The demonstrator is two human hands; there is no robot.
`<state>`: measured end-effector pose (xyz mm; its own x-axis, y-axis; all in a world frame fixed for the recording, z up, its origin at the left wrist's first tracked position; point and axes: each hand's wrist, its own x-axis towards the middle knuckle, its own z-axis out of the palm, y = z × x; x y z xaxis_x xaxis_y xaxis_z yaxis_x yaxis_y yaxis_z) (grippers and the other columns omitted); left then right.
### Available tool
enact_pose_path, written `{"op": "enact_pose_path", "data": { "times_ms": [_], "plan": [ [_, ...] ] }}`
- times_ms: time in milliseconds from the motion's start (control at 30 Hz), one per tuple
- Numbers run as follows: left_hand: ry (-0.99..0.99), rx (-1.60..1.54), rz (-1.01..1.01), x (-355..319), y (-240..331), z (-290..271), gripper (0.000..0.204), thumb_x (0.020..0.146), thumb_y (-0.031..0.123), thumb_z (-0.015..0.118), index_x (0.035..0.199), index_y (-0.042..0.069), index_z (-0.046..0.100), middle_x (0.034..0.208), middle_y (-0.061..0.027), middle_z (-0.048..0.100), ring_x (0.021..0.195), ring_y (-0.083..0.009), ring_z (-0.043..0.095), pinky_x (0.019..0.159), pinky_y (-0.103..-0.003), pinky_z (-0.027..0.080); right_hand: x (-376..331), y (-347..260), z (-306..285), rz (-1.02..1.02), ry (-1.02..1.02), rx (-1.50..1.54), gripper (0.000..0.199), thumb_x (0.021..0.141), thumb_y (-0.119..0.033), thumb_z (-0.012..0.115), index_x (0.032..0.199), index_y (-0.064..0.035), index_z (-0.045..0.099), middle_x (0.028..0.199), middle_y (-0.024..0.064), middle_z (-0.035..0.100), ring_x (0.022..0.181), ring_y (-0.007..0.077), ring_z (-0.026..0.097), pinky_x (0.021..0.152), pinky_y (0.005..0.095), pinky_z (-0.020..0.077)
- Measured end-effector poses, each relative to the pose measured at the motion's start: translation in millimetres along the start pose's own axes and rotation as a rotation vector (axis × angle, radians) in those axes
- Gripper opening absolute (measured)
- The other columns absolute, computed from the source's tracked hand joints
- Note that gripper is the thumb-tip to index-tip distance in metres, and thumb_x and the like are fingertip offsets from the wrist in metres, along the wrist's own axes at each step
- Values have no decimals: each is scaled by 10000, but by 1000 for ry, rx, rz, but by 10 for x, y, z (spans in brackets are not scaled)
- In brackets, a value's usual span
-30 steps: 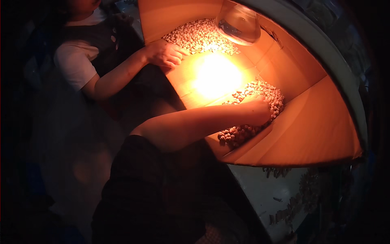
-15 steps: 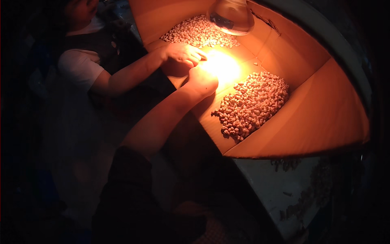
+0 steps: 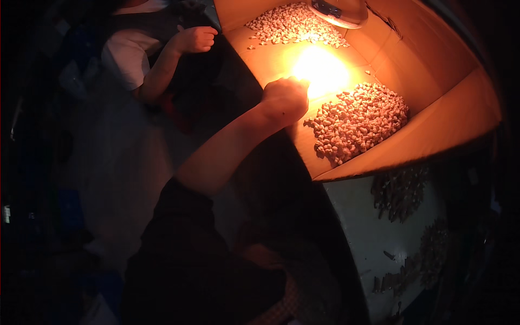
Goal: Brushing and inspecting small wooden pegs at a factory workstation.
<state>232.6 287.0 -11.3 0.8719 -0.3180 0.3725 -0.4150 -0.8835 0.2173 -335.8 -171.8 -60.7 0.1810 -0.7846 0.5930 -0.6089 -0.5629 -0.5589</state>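
So since half a second ago the co-worker's hand point(image 3: 197, 39) has pulled back out of the cardboard box point(image 3: 439, 116), fingers mostly curled in. Nearest stuff: pale table point(image 3: 346, 211) with dark scraps point(image 3: 398, 195) on it. My left hand point(image 3: 284, 101) is at the box's bright patch, just beside the closer pile of small bits point(image 3: 360, 122); glare hides the fingertips, so can't tell if they're pinching anything. Farther back, another pile point(image 3: 298, 24) lies beside the lamp point(image 3: 341, 12).
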Motion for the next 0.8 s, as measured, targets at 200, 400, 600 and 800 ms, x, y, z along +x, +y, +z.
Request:
{"op": "enact_pose_path", "data": {
  "times_ms": [200,400,600,800],
  "plan": [
    [60,-15,-36,-322,-97,-172,195,861,175,438,898,57,588,858,-160,605,784,-304,612,684,-412,506,35,-11,91,125,32,339,205,802,-131,671,905,34,608,863,198,616,756,332,607,655,412,496],
    [247,-231,-124,-1136,197,-468,213,823,206,593,991,79,626,808,-100,588,793,-280,599,693,-395,492,-44,-287,8,337,51,830,180,783,-176,565,711,-11,553,701,99,529,660,215,508,613,341,413],
    [189,-284,-179,-1720,282,-792,220,823,236,622,981,84,628,762,-59,559,749,-223,584,662,-353,482,-70,24,83,-127,99,246,216,849,-174,603,882,39,619,819,173,603,714,277,577,652,369,476],
    [134,-377,-154,-1950,646,-933,137,783,192,653,783,76,581,772,-83,566,763,-247,593,666,-378,487,-138,-702,-87,391,78,867,271,831,-205,604,845,65,603,784,140,578,704,215,550,629,335,458]
  ]
}}
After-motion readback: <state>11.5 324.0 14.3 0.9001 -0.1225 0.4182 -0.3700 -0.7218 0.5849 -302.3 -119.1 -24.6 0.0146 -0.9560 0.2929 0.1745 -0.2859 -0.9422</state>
